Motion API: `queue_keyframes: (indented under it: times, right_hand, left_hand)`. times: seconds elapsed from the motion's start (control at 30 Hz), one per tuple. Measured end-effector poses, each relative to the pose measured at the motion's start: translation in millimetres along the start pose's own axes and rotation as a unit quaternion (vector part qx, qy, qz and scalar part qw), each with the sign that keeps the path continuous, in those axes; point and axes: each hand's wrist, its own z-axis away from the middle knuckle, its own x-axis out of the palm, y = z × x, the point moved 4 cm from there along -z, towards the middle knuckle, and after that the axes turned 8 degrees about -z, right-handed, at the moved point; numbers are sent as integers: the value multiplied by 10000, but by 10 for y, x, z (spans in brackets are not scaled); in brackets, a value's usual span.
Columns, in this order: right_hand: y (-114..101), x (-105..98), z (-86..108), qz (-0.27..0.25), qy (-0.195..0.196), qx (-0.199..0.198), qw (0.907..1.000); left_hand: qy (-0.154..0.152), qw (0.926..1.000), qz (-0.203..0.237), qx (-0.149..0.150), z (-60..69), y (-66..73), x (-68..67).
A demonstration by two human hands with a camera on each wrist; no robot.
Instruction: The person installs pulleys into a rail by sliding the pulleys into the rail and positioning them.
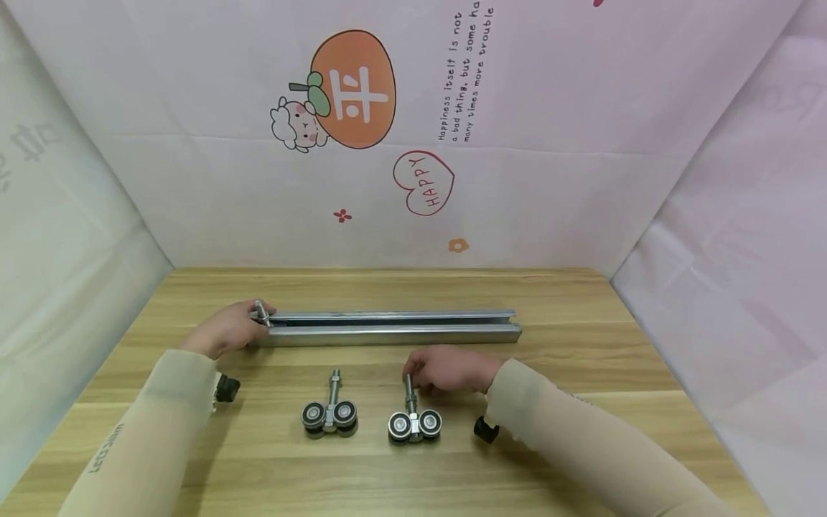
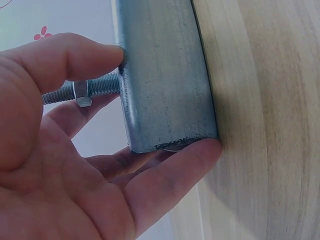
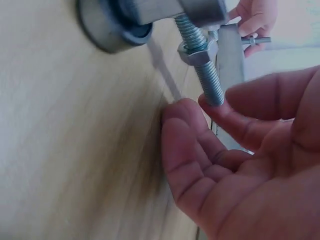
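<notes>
My left hand [image 1: 232, 329] holds the left end of a grey metal rail [image 1: 394, 334]. In the left wrist view the thumb presses its lip and the fingers lie against the end. A threaded bolt with a nut [image 2: 81, 92] stands out of the rail's slot beside the thumb; whatever it joins inside is hidden. Nearer me, my right hand [image 1: 452, 368] has thumb and forefinger at the bolt tip of the right roller trolley [image 1: 414, 425], seeming to pinch it lightly. This trolley's wheels rest on the table. Left of it stands a second roller trolley [image 1: 329, 414], bolt upward, untouched.
The rail lies crosswise on the wood-grain table [image 1: 568, 431], its slot facing up. Behind the table hangs a white printed cloth [image 1: 549, 201], with more cloth at both sides. Each wrist carries a small black device [image 1: 227, 388].
</notes>
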Motion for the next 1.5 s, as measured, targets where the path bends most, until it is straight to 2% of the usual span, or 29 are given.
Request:
queue_keyframes:
  times: [0.13,0.27,0.37,0.5,0.67,0.9,1.5]
  right_hand:
    - [39,4,2,-979,-135,89,9951]
    - [78,25,-1,-1925,-466,151,9801]
    - [118,52,-5,-2532,-633,284,9649]
    - [164,78,0,-3097,-645,573,9469]
    - [159,100,34,-3365,-736,765,9357]
    - [170,118,71,-3273,-815,728,9386]
    - [254,146,51,-3285,-320,436,9430]
  left_hand:
    - [19,10000,-18,19,-8,-1,-3]
    - [-3,10000,10,18,-12,-12,-2]
    - [-23,10000,32,21,-17,-11,1]
    - [-50,10000,33,10,-21,-2,2]
    - [-85,9999,77,-15,-21,4,1]
    - [-98,9999,-20,-52,-5,-4,3]
    - [-125,9999,86,-10,-6,-2,10]
